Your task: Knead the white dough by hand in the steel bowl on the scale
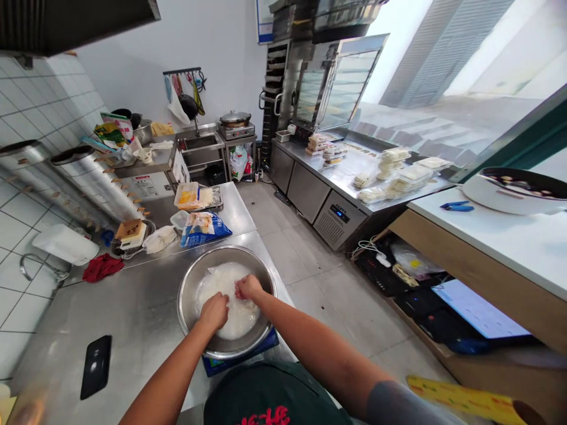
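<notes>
A large steel bowl sits on a blue scale at the front edge of the steel counter. It holds a white mass of dough or flour. Both my hands are down in the bowl. My left hand is curled into a fist pressing into the white mass. My right hand is also closed, fingers dug into it, close beside the left.
A black phone lies at front left. Behind the bowl are a blue and white bag, a red cloth, a tray with a plastic tub and steel cylinders. Across the tiled aisle stands a counter with stacked food boxes.
</notes>
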`<state>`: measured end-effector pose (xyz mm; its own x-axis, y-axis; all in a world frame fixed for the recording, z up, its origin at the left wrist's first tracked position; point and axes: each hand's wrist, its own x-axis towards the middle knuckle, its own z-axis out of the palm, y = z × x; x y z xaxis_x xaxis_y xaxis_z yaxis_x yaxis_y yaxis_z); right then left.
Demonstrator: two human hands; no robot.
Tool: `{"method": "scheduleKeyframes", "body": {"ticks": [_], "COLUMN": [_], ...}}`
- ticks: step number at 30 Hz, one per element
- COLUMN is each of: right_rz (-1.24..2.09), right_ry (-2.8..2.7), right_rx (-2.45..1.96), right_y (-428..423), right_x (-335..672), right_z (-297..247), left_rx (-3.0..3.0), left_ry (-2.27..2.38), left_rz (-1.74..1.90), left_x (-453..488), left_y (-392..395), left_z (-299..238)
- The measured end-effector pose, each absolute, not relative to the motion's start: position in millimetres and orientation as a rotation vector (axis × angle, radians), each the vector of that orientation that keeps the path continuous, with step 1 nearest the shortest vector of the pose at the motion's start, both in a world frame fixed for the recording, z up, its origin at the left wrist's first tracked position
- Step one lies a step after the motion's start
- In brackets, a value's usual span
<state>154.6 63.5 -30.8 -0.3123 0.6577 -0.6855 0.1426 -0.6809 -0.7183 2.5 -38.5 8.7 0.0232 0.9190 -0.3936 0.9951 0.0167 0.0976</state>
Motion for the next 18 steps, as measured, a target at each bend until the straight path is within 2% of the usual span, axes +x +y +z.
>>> {"method": "scheduleKeyframes", "body": {"ticks": [4,7,10,15,18], "right_rz": [2.359,2.402,2.386,2.417,2.326], "right_ry": [-0.72,-0.393,-0.175,-0.075,-0.058], "right_rx": [-1.541,-1.529,-1.483,-1.224,-1.123], "right_y": [69.3,69.7,65.8,60.2,55.2], "right_x": [159.1,161.2,154.0,140.0,135.0], "right_z": [-26.3,-29.1,-35.4,-33.8,-22.0], "left_rx": [1.732,1.438,1.384,1.534,1.42], "left_ry": [2.239,2.317,2.202,1.773,1.689], "left_rz": [-0.2,-0.048,0.044,0.481,0.496], "left_x": [-6.1,-9.5,0.4,43.6,62.0], "left_y": [-31.3,-16.2,-4.6,-14.5,-16.6], "left_z": [7.5,11.2,19.1,22.7,16.0]}}
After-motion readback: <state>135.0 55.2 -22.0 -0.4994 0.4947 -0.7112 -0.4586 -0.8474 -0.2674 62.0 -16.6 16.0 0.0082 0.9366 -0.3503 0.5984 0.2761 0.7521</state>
